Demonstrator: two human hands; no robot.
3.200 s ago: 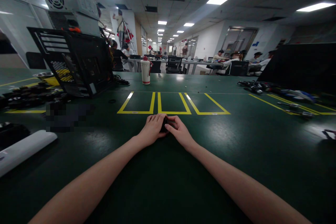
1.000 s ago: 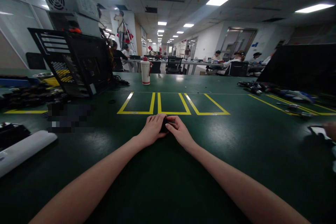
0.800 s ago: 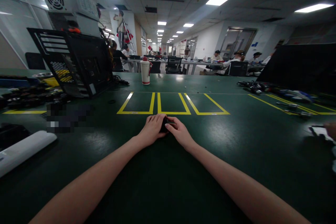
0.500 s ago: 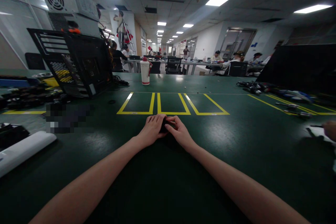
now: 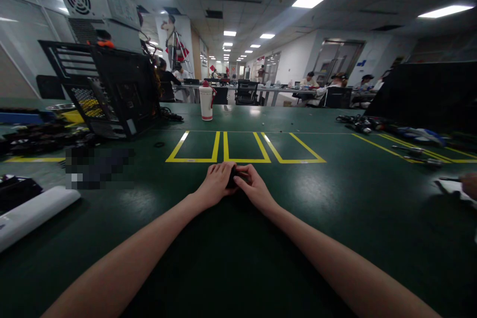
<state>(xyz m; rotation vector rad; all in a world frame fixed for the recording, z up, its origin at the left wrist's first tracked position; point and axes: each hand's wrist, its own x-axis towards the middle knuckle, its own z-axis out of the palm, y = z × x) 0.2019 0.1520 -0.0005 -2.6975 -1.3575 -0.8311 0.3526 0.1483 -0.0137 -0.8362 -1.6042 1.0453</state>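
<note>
Both hands meet over a small black object [image 5: 231,178] low on the green table [image 5: 298,238], just in front of the middle yellow tape outline [image 5: 246,161]. My left hand [image 5: 216,185] wraps over its left side with the fingers bent. From the right, my right hand [image 5: 255,188] grips it, with the thumb and fingertips closed against its edge. Most of the object is covered by my fingers, so its kind cannot be made out.
A black computer case [image 5: 126,89] with power supplies [image 5: 97,2] on top stands at the left. A white bottle [image 5: 206,102] stands beyond the tape. Cables [image 5: 357,121] and metal tools [image 5: 417,155] lie right, near another person's hand [image 5: 468,186]. A white bar-shaped object [image 5: 40,213] lies at left.
My hands and the black object are almost unchanged. At the right edge, the other person's hand has shifted slightly.
</note>
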